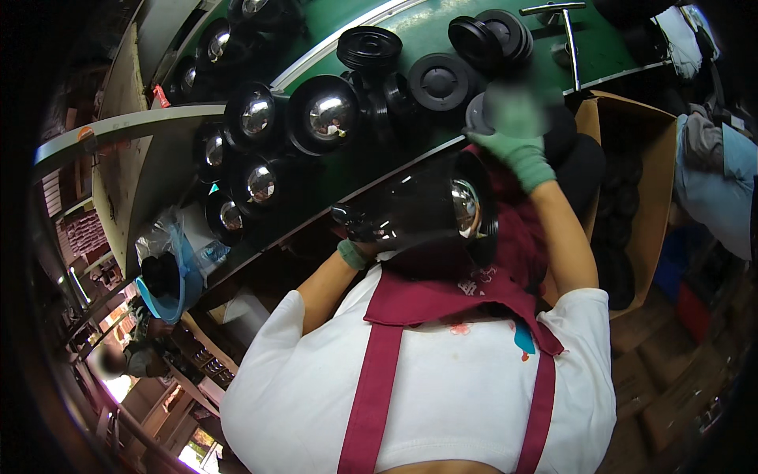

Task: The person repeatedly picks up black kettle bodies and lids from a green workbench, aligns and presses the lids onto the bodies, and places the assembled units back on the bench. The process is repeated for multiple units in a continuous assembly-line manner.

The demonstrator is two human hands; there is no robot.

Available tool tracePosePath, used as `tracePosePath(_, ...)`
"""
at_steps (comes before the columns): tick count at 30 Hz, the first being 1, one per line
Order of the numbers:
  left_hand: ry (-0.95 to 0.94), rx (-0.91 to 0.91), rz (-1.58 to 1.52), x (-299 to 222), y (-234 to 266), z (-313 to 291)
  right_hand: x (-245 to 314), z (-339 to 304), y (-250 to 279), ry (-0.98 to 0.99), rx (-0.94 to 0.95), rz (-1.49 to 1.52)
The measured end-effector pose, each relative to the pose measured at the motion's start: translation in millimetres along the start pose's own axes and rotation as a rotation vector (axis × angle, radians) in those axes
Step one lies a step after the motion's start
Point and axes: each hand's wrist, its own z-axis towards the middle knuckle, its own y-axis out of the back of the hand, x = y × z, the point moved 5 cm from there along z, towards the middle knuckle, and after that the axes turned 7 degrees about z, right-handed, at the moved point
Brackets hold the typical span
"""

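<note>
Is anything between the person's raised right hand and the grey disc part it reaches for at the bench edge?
Nothing visible: the gloved right hand, blurred, is already at the grey disc. The left hand holds the black cone-shaped housing lower down, clear of it.

Green bench (442, 31), blk speaker cones (324, 114), caps (439, 82)

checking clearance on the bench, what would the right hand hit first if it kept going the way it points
Probably the black round cap just beyond the gloved right hand, on the green bench. The hand is blurred and depth is unclear, so this is a guess.
</note>
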Motion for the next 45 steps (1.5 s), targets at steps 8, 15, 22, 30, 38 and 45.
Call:
tracePosePath(8,-0.124,-0.045,0.295,-27.8,4.6,14.7,5.7,-105.7,93.8,0.063,-0.085,1.71)
tracePosePath(15,-0.151,0.003,0.466,-52.2,-1.9,32.8,11.5,-144.2,89.1,0.169,-0.202,1.43)
tracePosePath(22,-0.154,0.036,0.563,-60.6,-12.8,43.0,-1.3,-164.3,85.9,0.166,-0.29,1.535)
tracePosePath(30,-0.17,0.063,0.686,-83.4,-20.9,54.4,-16.8,-175.0,93.7,0.114,-0.252,1.617)
tracePosePath(38,-0.302,-0.007,0.625,-50.3,16.5,76.1,-62.1,-178.9,84.3,0.327,-0.023,1.814)
tracePosePath(45,-0.243,0.073,0.614,-51.4,-9.7,95.5,-55.3,-181.1,154.4,0.165,-0.183,1.484)
